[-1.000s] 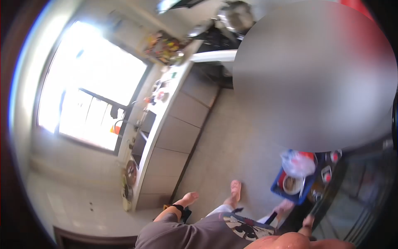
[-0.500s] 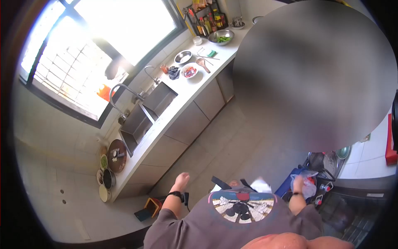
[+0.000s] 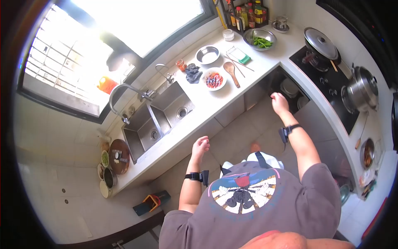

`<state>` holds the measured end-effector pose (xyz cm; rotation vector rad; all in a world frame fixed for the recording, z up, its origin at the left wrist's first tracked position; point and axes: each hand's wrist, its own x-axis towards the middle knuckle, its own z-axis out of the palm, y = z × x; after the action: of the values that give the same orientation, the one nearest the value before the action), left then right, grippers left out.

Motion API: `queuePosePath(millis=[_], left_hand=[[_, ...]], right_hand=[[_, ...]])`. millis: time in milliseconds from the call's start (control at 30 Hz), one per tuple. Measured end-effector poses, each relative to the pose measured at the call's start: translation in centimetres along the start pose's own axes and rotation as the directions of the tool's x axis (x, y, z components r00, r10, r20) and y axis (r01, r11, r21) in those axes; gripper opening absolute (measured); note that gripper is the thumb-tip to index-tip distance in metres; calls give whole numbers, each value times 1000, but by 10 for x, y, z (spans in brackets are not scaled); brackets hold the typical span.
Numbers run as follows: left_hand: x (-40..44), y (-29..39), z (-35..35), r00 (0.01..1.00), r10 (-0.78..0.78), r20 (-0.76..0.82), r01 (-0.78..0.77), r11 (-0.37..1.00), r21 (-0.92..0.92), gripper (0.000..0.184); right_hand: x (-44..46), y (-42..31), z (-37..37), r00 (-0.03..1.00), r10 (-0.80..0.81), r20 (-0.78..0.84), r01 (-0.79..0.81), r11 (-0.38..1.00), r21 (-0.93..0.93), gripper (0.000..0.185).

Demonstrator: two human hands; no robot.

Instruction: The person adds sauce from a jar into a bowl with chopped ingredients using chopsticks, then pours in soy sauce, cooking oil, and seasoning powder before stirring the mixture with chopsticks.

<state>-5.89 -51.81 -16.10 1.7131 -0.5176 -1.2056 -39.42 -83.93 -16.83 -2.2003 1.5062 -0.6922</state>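
Note:
My left hand (image 3: 201,147) is in the air in front of the counter's edge, below the double sink (image 3: 159,120), with its fingers curled and nothing in them. Further right, my right hand (image 3: 280,103) is raised near the corner of the counter, its fingers folded together and no object showing. Neither hand touches anything. On the counter (image 3: 199,110), a white bowl of chopped red and dark food (image 3: 214,79) stands beside a wooden spoon (image 3: 231,75). Behind them are a steel bowl (image 3: 207,54), a dark cloth (image 3: 193,73) and a red-lidded jar (image 3: 181,65).
A steel bowl of green vegetables (image 3: 262,41) stands near the bottle rack (image 3: 248,15). The stove (image 3: 327,76) at right bears a lidded pan (image 3: 321,42) and a steel pot (image 3: 361,90). A round board (image 3: 119,156) lies left of the sink. An orange-and-dark object (image 3: 152,202) is low at left.
Both hands have moved up in the view, the right one also leftward. The view has turned, bringing the stove and pots into sight and taking the blue basket out of sight.

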Motion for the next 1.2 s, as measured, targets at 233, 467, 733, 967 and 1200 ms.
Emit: queuePosePath(millis=[233,467,733,967,1200], left_hand=[[99,101,28,996,-43,-82,0,883,-469,42],[233,99,34,984,-169,48,164,790,-591,68],[321,88,43,936,-260,238,353,706,-614,61],[329,76,43,937,-315,149,344,766,-543,56],[308,124,60,982,-154,106,186,729,-659,55]], right_hand=[[189,-50,92,961,-168,220,211,959,-190,25],[231,-52,170,974,130,183,-85,967,-239,60],[214,-46,180,934,238,266,-150,938,-313,26],[246,-45,122,944,116,309,-176,969,174,21],[289,-140,-21,822,-253,510,-20,882,471,16]])
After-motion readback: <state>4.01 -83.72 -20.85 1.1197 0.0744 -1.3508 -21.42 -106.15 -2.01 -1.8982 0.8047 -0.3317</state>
